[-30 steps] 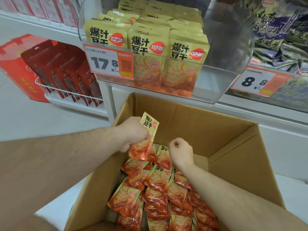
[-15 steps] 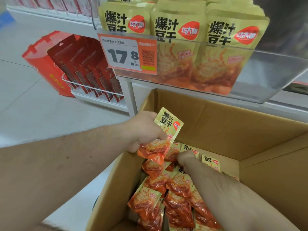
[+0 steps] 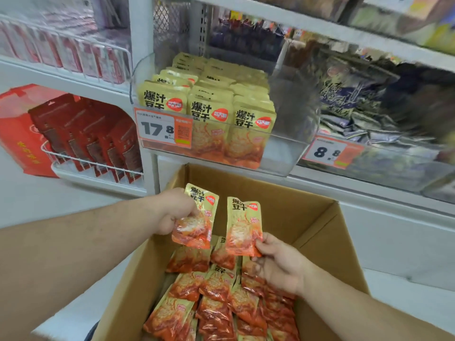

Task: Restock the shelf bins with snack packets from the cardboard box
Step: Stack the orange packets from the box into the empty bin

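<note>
my left hand (image 3: pixel 172 212) grips one snack packet (image 3: pixel 197 217) | my right hand (image 3: pixel 280 264) pinches another packet (image 3: pixel 242 227) by its corner | both upright over the cardboard box (image 3: pixel 320 230) | gold tops, orange-red bottoms | clear shelf bin (image 3: pixel 283 153) above, matching packs inside

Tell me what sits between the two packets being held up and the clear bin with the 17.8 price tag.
In the head view, only the cardboard box back wall and the white shelf edge lie between the held packets and the clear bin.
</note>
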`<state>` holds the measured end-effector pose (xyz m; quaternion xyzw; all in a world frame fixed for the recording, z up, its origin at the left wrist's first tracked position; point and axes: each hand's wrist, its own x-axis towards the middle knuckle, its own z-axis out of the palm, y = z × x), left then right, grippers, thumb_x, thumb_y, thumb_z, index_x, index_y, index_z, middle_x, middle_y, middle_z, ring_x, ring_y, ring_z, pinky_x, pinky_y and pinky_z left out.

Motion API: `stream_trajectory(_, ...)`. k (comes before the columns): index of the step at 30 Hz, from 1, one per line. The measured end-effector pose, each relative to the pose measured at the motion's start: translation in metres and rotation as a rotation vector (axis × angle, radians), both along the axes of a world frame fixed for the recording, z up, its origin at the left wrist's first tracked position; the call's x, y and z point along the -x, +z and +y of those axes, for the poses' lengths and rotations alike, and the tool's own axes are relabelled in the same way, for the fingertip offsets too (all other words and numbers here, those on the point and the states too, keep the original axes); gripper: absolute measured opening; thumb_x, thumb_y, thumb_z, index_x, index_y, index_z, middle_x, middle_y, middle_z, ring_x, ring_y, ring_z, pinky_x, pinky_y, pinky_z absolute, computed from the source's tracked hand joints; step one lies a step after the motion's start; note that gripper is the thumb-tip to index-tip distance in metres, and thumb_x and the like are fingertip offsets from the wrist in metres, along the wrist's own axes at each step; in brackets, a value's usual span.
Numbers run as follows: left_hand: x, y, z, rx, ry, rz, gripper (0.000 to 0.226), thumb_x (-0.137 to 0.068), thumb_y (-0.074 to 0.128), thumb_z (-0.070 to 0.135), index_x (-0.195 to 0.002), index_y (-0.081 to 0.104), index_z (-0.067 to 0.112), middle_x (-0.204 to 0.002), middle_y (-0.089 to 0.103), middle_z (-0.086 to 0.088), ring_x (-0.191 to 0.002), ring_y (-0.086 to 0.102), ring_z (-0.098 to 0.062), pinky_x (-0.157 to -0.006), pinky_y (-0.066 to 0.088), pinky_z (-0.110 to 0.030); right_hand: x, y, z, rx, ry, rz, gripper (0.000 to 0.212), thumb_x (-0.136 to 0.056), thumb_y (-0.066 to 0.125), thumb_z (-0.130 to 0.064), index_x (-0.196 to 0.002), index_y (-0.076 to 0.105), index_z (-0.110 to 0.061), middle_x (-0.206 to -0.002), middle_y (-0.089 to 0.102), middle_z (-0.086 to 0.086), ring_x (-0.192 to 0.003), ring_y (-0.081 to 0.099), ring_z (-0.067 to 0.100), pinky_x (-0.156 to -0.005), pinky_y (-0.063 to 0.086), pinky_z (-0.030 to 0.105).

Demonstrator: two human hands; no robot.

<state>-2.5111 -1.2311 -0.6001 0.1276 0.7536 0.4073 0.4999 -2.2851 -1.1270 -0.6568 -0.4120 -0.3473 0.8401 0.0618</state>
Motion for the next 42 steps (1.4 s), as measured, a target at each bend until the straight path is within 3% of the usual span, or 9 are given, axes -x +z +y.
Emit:
stream_trajectory(5, -0.032, 0.024, 0.002, -0.128, 0.026, -0.183, 0.018, -0.075, 0.038, -0.017, -0.088, 0.046, -0.009, -0.104, 0.038, -0.006, -0.096, 0.058, -0.036, -0.087, 0.05, -0.042, 0.011, 0.037, -0.02, -0.218, -0.011, -0.015, 0.017, -0.099, 0.049, -0.002, -0.087, 0.053, -0.013, -0.075, 0.064, 0.008, -0.057, 0.049, 0.014, -0.053, 0.035, 0.025)
stream_trajectory(6, -0.037, 0.028, 0.002, -0.154, 0.0, -0.199, 0.019, -0.073, 0.038, -0.015, -0.089, 0.047, -0.012, -0.134, 0.022, -0.009, -0.091, 0.06, -0.036, -0.085, 0.051, -0.04, 0.012, 0.04, -0.022, -0.284, -0.016, -0.049, 0.019, -0.098, 0.051, -0.001, -0.083, 0.053, -0.012, -0.073, 0.062, 0.009, -0.056, 0.048, 0.014, -0.052, 0.035, 0.024)
stream_trajectory(7, -0.042, 0.032, 0.001, -0.183, -0.037, -0.204, 0.02, -0.071, 0.042, -0.014, -0.09, 0.05, -0.009, -0.099, 0.051, -0.034, -0.084, 0.061, -0.035, -0.08, 0.053, -0.04, 0.014, 0.045, -0.024, -0.345, -0.016, -0.08, 0.021, -0.098, 0.053, -0.001, -0.08, 0.052, -0.012, -0.072, 0.061, 0.009, -0.056, 0.048, 0.014, -0.051, 0.035, 0.024)
stream_trajectory(10, -0.049, 0.038, 0.001, -0.283, -0.071, -0.176, 0.023, -0.081, 0.057, -0.015, -0.1, 0.062, -0.003, -0.1, 0.07, -0.021, -0.088, 0.07, -0.035, -0.084, 0.057, -0.047, 0.018, 0.057, -0.029, -0.489, -0.004, -0.143, 0.021, -0.096, 0.057, -0.002, -0.077, 0.053, -0.011, -0.071, 0.064, 0.009, -0.057, 0.052, 0.015, -0.051, 0.04, 0.025)
stream_trajectory(21, -0.041, 0.065, -0.001, -0.516, -0.279, 0.19, 0.052, -0.087, 0.069, -0.004, -0.127, 0.05, 0.023, -0.111, 0.072, 0.001, -0.105, 0.068, -0.015, -0.095, 0.055, -0.038, 0.026, 0.132, -0.019, -0.841, 0.077, -0.092, 0.035, -0.082, 0.078, -0.01, -0.113, 0.062, -0.015, -0.1, 0.074, 0.005, -0.072, 0.065, 0.004, -0.055, 0.045, 0.014)
stream_trajectory(27, -0.046, 0.079, 0.001, -0.595, -0.408, 0.368, 0.054, -0.091, 0.067, 0.003, -0.123, 0.04, 0.036, -0.11, 0.066, 0.013, -0.099, 0.064, 0.003, -0.082, 0.052, -0.015, 0.031, 0.15, -0.006, -0.926, 0.143, -0.013, 0.025, -0.082, 0.074, 0.001, -0.101, 0.068, -0.014, -0.089, 0.077, -0.002, -0.076, 0.07, 0.005, -0.064, 0.049, 0.016)
stream_trajectory(33, -0.039, 0.09, 0.009, -0.654, -0.343, 0.617, 0.06, -0.083, 0.077, 0.021, -0.13, 0.041, 0.032, -0.128, 0.052, 0.009, -0.113, 0.056, -0.004, -0.102, 0.046, -0.027, 0.033, 0.176, 0.007, -1.07, 0.025, 0.038, 0.026, -0.082, 0.068, 0.013, -0.089, 0.066, -0.012, -0.069, 0.073, -0.008, -0.058, 0.063, -0.001, -0.053, 0.046, 0.012)
stream_trajectory(38, -0.023, 0.093, 0.01, -0.598, -0.258, 0.848, 0.048, -0.088, 0.069, 0.02, -0.128, 0.045, 0.027, -0.119, 0.042, 0.01, -0.101, 0.048, -0.001, -0.078, 0.036, -0.006, 0.038, 0.218, 0.042, -1.227, -0.207, 0.063, 0.027, -0.085, 0.064, 0.013, -0.085, 0.062, -0.014, -0.07, 0.067, -0.006, -0.049, 0.056, -0.006, -0.047, 0.042, 0.01)
stream_trajectory(42, -0.021, 0.089, 0.013, -0.573, -0.268, 0.871, 0.045, -0.088, 0.067, 0.017, -0.128, 0.047, 0.024, -0.117, 0.046, 0.008, -0.101, 0.048, -0.006, -0.084, 0.035, -0.016, 0.052, 0.216, 0.063, -1.227, -0.184, 0.013, 0.024, -0.086, 0.068, 0.007, -0.091, 0.067, -0.017, -0.089, 0.074, -0.001, -0.08, 0.07, 0.006, -0.07, 0.055, 0.023)
